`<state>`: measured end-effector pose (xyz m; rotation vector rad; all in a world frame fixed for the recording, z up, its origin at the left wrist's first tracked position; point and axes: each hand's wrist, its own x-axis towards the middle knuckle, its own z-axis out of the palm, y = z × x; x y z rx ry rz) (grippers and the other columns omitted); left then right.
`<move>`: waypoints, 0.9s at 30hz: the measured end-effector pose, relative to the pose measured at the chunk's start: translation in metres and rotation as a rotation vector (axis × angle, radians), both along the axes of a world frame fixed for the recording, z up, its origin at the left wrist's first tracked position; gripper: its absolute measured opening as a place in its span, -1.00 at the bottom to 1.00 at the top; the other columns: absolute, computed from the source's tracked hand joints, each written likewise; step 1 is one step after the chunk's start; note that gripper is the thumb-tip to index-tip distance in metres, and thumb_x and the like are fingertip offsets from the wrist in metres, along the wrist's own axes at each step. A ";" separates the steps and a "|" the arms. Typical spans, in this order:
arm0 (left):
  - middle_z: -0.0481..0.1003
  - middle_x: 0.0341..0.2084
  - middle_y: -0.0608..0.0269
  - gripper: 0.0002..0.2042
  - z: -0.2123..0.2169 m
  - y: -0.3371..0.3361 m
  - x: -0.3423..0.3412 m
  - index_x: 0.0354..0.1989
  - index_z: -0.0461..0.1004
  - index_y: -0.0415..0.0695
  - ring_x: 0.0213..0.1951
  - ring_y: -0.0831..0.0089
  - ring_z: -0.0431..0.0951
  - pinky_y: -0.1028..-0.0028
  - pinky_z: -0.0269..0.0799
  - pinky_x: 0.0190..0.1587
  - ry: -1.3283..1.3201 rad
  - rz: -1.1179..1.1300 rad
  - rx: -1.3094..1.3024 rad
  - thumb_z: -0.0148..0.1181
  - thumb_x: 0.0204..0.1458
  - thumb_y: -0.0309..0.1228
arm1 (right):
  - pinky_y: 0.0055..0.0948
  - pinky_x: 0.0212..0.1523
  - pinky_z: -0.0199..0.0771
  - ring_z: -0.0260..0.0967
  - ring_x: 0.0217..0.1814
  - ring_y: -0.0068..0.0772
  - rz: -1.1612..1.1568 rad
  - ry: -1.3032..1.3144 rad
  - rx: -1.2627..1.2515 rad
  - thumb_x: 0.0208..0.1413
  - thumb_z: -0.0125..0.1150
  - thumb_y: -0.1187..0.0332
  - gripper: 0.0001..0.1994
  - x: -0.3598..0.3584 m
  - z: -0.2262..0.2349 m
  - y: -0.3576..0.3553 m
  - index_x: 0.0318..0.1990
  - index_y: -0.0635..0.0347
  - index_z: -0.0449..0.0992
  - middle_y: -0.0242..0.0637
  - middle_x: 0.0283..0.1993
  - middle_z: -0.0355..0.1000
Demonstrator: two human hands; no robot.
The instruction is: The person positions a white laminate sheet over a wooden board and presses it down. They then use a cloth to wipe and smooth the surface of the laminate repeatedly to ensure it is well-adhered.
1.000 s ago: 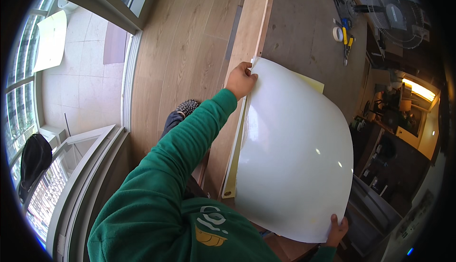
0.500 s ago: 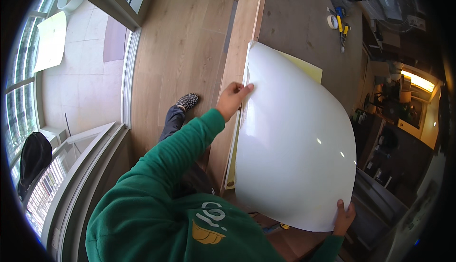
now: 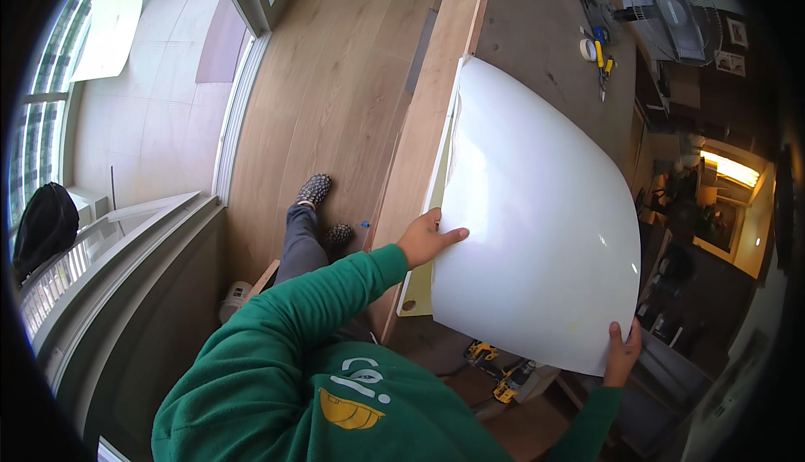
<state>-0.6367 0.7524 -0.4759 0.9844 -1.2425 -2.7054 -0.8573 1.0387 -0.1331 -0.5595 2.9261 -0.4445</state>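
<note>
Right hand (image 3: 622, 353), fingers closed, pinches the near right corner of the sheet (image 3: 537, 219); left hand (image 3: 426, 240) pinches its left edge; light, even tension should avoid creasing as it bows over the surface (image 3: 532, 18), tape (image 3: 588, 49) beyond

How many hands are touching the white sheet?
2: left hand at the left edge of the white sheet, right hand at its lower right corner.
</note>
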 end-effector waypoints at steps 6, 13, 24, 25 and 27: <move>0.61 -0.14 -0.09 -0.36 0.001 -0.002 -0.003 0.12 0.41 -0.44 -0.16 0.26 0.65 0.34 0.57 -0.05 -0.058 -0.087 -0.088 0.39 0.17 -0.05 | -0.35 0.23 0.34 0.40 0.11 -0.39 -0.008 -0.138 0.041 0.18 0.46 0.07 -0.42 -0.007 0.024 -0.013 0.16 0.35 0.48 -0.24 0.07 0.50; 0.60 -0.18 -0.08 -0.35 0.009 -0.011 0.000 0.08 0.41 -0.46 -0.20 0.30 0.63 0.34 0.57 -0.13 -0.081 -0.135 -0.062 0.40 0.15 -0.03 | -0.37 0.17 0.40 0.42 0.09 -0.44 0.065 -0.261 0.093 0.26 0.35 -0.07 -0.37 -0.022 0.047 -0.037 0.23 0.31 0.45 -0.28 0.08 0.51; 0.53 -0.38 0.12 -0.40 0.015 -0.032 0.007 -0.07 0.43 -0.39 -0.40 0.45 0.52 0.41 0.46 -0.41 -0.076 -0.176 0.031 0.38 0.15 0.02 | -0.28 0.19 0.52 0.51 0.19 -0.31 -0.225 -0.589 -0.468 0.46 -0.07 -0.17 -0.35 -0.071 0.030 -0.054 0.27 0.31 0.44 -0.16 0.18 0.54; 0.55 -0.29 0.03 -0.37 0.023 -0.036 0.004 -0.02 0.42 -0.44 -0.32 0.38 0.57 0.38 0.51 -0.31 -0.062 -0.205 0.074 0.39 0.15 0.00 | -0.27 0.22 0.50 0.50 0.21 -0.29 -0.210 -0.573 -0.438 0.47 -0.10 -0.17 -0.34 -0.088 0.037 -0.042 0.28 0.32 0.43 -0.15 0.19 0.53; 0.59 -0.12 -0.14 -0.30 0.032 -0.046 0.005 0.10 0.38 -0.52 -0.17 0.24 0.66 0.31 0.60 -0.12 -0.066 -0.248 0.153 0.41 0.14 -0.04 | -0.27 0.23 0.50 0.50 0.21 -0.28 -0.193 -0.620 -0.450 0.48 -0.15 -0.18 -0.33 -0.093 0.036 -0.052 0.28 0.32 0.44 -0.14 0.18 0.53</move>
